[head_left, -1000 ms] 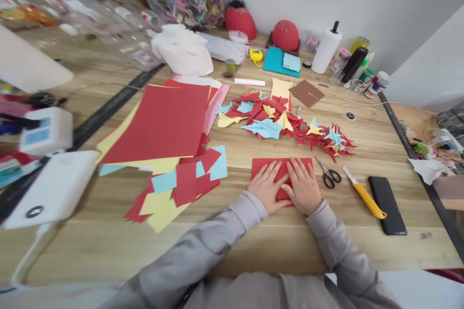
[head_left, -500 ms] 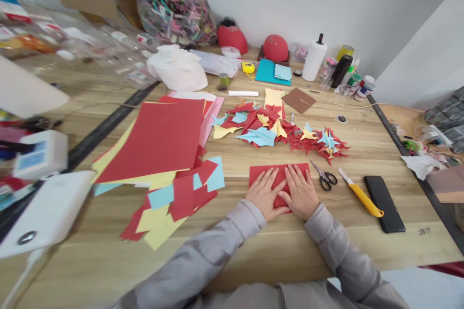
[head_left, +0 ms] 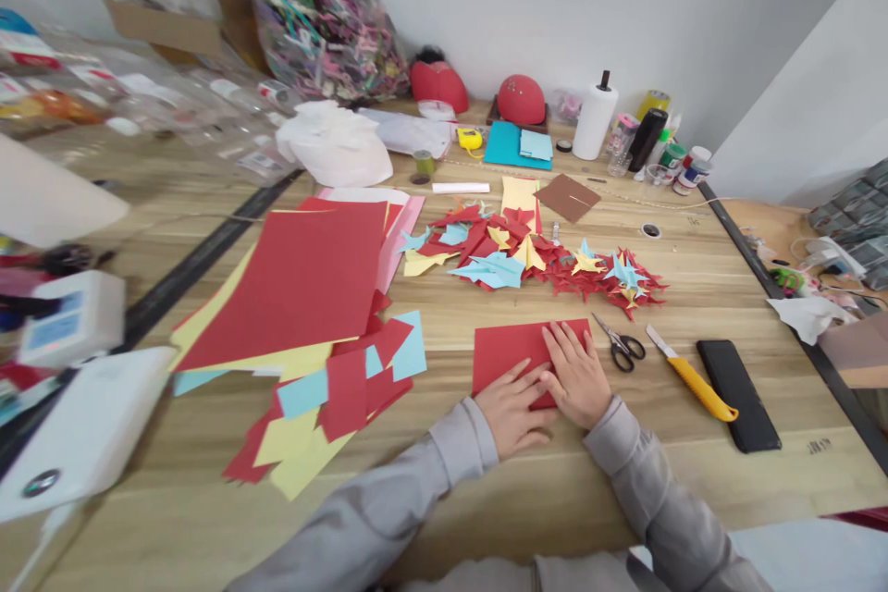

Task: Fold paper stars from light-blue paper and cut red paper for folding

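A red sheet of paper (head_left: 505, 347) lies on the wooden table in front of me, partly covered by both hands. My left hand (head_left: 517, 409) rests on its lower edge, fingers stretched out and pointing right. Flat on the sheet's right half is my right hand (head_left: 577, 375), its fingers extended forward. The fingertips of the left hand come up against the right thumb. Just right of the sheet lie black scissors (head_left: 626, 350), with a yellow-handled utility knife (head_left: 694, 377) beyond them. Whether the sheet is folded under my hands is hidden.
Folded red, blue and yellow paper pieces (head_left: 496, 268) are heaped behind the sheet. Large coloured sheets (head_left: 305, 277) and smaller cut pieces (head_left: 347, 393) lie to the left. A black phone (head_left: 736, 396) sits at the right. A white roll (head_left: 595, 120) stands at the back.
My left hand has slid down toward me to the lower edge of the red paper, uncovering more of its left part. My right hand stays on the right half. The view has shifted slightly.
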A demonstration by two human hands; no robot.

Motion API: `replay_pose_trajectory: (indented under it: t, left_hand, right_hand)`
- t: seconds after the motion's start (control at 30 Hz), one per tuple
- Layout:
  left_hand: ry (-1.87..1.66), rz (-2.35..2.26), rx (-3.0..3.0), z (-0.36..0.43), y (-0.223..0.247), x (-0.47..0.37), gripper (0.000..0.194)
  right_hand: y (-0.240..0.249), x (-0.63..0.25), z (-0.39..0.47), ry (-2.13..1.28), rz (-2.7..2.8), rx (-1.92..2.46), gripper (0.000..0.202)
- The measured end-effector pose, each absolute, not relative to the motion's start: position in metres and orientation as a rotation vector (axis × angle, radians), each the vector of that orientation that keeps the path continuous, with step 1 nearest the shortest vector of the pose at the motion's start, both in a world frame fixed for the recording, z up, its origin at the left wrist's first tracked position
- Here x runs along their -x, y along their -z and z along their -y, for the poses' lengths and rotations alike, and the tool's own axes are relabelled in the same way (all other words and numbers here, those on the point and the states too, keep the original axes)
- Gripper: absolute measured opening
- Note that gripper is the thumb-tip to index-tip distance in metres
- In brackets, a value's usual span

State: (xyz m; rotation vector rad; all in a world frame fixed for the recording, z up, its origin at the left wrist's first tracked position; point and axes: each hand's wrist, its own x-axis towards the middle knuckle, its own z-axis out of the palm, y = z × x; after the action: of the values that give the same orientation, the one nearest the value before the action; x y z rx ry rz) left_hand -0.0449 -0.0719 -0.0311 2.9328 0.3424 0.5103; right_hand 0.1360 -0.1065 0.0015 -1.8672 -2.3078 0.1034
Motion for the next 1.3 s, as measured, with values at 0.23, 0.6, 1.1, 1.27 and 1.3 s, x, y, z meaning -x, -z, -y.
replay_pose_trajectory:
  t: [0.23,0.6,1.1,1.27,1.3]
  left_hand:
    - [-0.435,-0.285,-2.905,0.070,0.034,0.049,0.059]
    - [-0.395,-0.503,-2.937,0.071,0.021,0.070,0.052]
    - [-0.493,-0.750,-3.066,0.086,0.028,0.117,0.044]
    - [-0.560,-0.973,-3.028,0.079,0.022,0.142,0.036]
    - [-0.568,-1.007,-3.024,0.079,0.021,0.144,0.035]
  right_hand:
    - [-0.002,-0.135,0.106,-0.101,2.301,1.884,0.060]
    - [0.002,-0.125,0.098,-0.012,2.154,2.025,0.062]
    - [0.007,-0.116,0.088,-0.038,2.053,2.058,0.060]
    - [0.007,-0.115,0.090,-0.041,2.009,2.092,0.058]
    - [0.007,-0.115,0.091,-0.041,1.999,2.101,0.058]
